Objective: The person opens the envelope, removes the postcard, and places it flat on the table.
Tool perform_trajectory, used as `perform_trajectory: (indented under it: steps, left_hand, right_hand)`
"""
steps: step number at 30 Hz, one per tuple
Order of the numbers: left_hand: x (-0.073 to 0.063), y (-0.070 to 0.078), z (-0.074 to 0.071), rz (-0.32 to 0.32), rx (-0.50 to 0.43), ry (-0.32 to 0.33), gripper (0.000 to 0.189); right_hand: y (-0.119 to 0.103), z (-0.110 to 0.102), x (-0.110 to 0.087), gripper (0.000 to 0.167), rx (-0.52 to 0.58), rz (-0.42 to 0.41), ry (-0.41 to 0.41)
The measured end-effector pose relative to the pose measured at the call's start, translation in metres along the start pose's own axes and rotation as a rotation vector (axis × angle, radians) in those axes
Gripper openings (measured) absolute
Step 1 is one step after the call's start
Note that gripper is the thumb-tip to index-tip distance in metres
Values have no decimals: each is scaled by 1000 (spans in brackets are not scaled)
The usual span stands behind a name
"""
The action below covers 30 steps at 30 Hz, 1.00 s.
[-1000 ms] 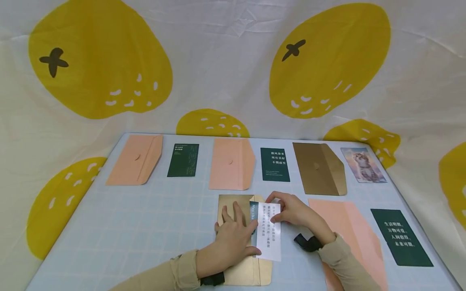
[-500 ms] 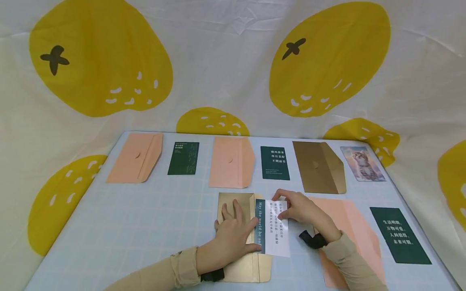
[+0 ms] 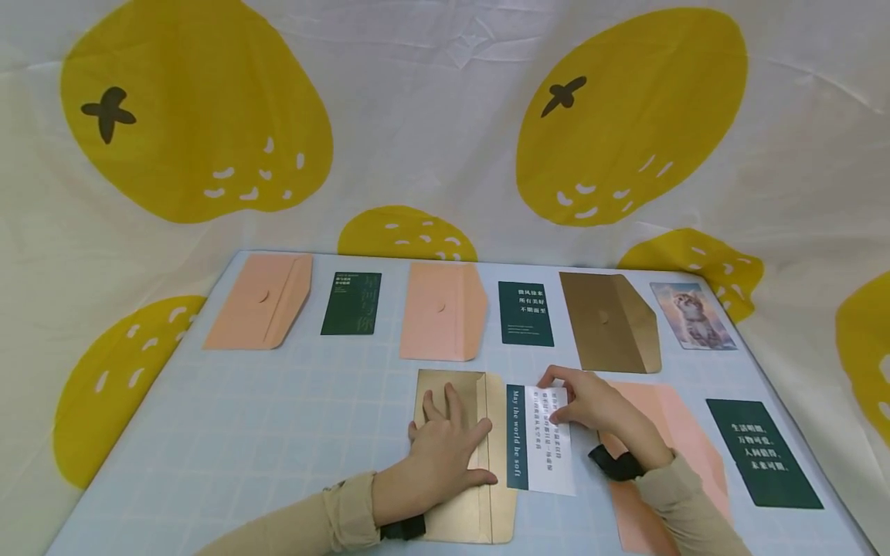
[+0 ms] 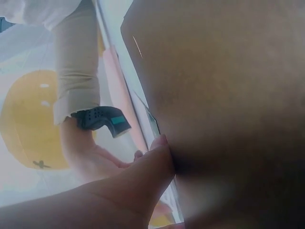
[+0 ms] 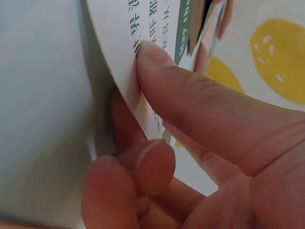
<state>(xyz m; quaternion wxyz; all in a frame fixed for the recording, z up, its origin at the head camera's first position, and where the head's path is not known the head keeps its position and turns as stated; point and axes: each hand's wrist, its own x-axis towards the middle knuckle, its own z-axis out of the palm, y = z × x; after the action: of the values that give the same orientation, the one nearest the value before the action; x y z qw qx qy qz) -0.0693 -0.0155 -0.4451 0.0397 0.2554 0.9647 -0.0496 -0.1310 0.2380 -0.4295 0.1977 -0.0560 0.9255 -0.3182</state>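
Observation:
In the head view my left hand lies with spread fingers on a gold envelope, whose flap is unfolded to the right. My right hand pinches a white card by its far right corner. A dark green strip with "May the world be soft" runs along the card's left edge, just right of the flap. In the right wrist view the thumb presses on the card's printed face, with fingers behind it. The left wrist view shows the left thumb against the envelope.
Along the back lie two pink envelopes, two green cards, a brown-gold envelope and a kitten card. A pink envelope lies partly under the right forearm, beside a green card.
The right hand has drawn the white card to the right, from over the gold envelope to beside its flap. More of its green strip shows. The left hand has stayed in place.

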Motion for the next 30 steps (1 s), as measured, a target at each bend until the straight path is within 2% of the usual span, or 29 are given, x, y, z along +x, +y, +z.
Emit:
perform_trajectory:
  steps: [13, 16, 19, 22, 24, 28, 30]
  left_hand:
    - [-7, -4, 3, 0, 0, 39, 73]
    - [-8, -5, 4, 4, -2, 50, 72]
    - [-8, -5, 5, 5, -4, 53, 73]
    - [-8, -5, 5, 2, -19, 34, 72]
    - [-7, -6, 5, -2, -46, 8, 72]
    - [-7, -7, 4, -6, -96, -43, 73]
    - [-7, -7, 3, -8, -97, -61, 75]
  right_hand:
    - [11, -9, -12, 39, 25, 23, -7]
    - [10, -7, -14, 41, -27, 32, 29]
    - [7, -3, -18, 46, -151, 20, 100]
    - [2, 2, -25, 59, -300, -46, 161]
    - [0, 6, -32, 75, -363, -100, 152]
    - [-4, 14, -46, 110, -378, -175, 10]
    - [-5, 19, -50, 121, -364, -182, -51]
